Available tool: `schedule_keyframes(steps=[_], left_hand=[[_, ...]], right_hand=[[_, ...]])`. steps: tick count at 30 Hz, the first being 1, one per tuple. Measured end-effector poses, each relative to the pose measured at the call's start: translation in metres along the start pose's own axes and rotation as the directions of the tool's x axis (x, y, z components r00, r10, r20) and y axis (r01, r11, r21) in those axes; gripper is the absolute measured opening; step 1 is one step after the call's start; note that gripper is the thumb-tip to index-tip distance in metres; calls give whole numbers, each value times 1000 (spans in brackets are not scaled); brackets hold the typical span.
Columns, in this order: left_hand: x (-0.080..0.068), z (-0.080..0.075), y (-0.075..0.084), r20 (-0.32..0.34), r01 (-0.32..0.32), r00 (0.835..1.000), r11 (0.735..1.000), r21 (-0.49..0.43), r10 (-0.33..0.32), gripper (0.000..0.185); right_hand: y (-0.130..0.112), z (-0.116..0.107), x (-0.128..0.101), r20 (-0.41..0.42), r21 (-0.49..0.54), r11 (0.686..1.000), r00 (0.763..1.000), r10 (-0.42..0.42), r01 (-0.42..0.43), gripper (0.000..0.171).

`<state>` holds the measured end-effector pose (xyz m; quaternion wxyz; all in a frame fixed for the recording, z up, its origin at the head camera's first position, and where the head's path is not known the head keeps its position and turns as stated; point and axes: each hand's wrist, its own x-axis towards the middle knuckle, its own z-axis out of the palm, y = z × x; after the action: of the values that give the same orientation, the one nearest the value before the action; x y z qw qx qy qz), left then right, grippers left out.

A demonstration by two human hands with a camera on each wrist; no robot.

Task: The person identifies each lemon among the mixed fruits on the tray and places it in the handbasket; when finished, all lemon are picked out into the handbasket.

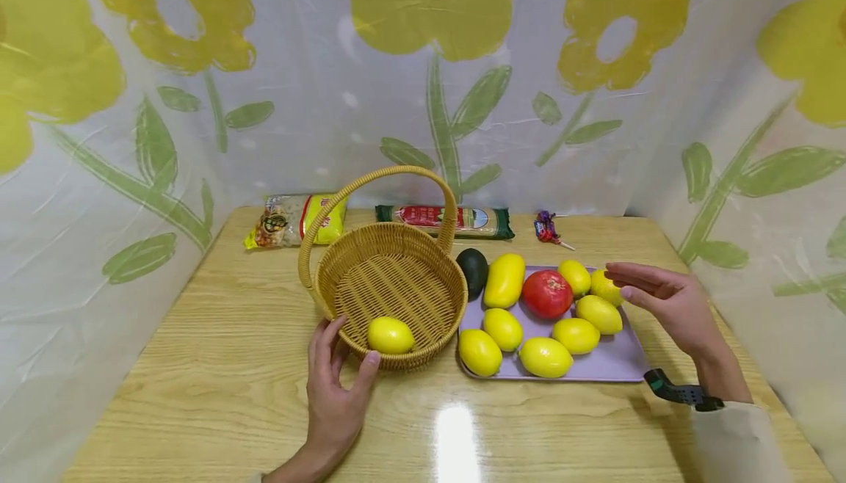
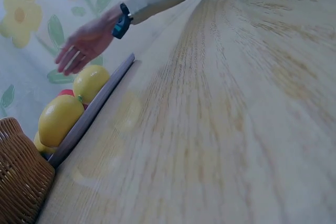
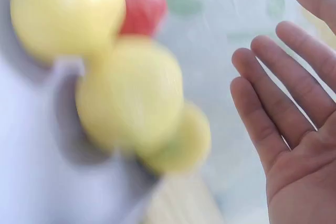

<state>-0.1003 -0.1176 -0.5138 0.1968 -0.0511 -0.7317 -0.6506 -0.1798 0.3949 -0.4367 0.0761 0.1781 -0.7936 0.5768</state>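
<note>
A wicker basket (image 1: 456,299) with a tall handle stands mid-table and holds one lemon (image 1: 391,335). My left hand (image 1: 348,347) rests against the basket's near wall, fingers and thumb spread along it. To the right lies a lilac tray (image 1: 615,362) bearing several lemons (image 1: 546,357), a red fruit (image 1: 547,293) and a yellow mango (image 1: 504,280). A dark avocado (image 1: 473,271) sits by its far left corner. My right hand (image 1: 617,282) hovers open over the tray's right end, holding nothing. In the right wrist view its palm (image 3: 294,129) faces blurred lemons (image 3: 128,93).
Along the table's back edge lie a yellow noodle packet (image 1: 294,220), a long green and red packet (image 1: 439,220) and a wrapped candy (image 1: 546,227). Flowered plastic sheeting walls in three sides. The wooden table (image 1: 198,365) shows bare wood at front and left.
</note>
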Motion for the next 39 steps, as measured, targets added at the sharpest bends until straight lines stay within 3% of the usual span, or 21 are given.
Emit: schedule_keyframes(steps=[4, 7, 12, 18, 22, 28, 30, 32, 35, 37, 39], left_hand=[[-1, 0, 0, -3, 2, 1000, 1000, 7, -2, 71], [-1, 0, 0, -3, 5, 1000, 1000, 12, -5, 71], [0, 2, 1, 1, 10, 1000, 1000, 25, -11, 70], [-1, 2, 1, 3, 10, 1000, 1000, 29, -10, 70], [-1, 1, 2, 7, 11, 1000, 999, 35, -11, 69], [0, 1, 1, -2, 15, 1000, 999, 39, -15, 70], [0, 1, 1, -3, 15, 1000, 999, 36, -15, 70], [0, 1, 1, -2, 15, 1000, 999, 35, -14, 69], [0, 1, 1, 1, 15, 1000, 999, 38, -15, 69], [0, 1, 1, 2, 15, 1000, 999, 40, -15, 69], [-1, 0, 1, 3, 14, 1000, 999, 43, -14, 69]], right_hand=[[15, -19, -8, -84, -8, 997, 994, 70, -71, 41], [26, -24, -9, -127, -85, 988, 985, 120, -131, 43], [42, -21, -6, -138, -287, 933, 973, 185, -218, 48], [45, -9, 1, -149, -376, 873, 950, 274, -311, 60], [45, -4, 6, -143, -404, 857, 947, 287, -320, 66], [40, -4, 9, -142, -423, 860, 959, 247, -284, 64], [38, -5, 8, -160, -386, 880, 960, 231, -276, 62], [34, -4, 6, -179, -296, 921, 962, 205, -252, 60], [22, 2, 7, -177, -24, 987, 972, 152, -159, 56], [9, 11, 12, -142, 137, 987, 985, 103, -83, 56], [-7, 22, 18, -69, 198, 979, 996, 64, -50, 55]])
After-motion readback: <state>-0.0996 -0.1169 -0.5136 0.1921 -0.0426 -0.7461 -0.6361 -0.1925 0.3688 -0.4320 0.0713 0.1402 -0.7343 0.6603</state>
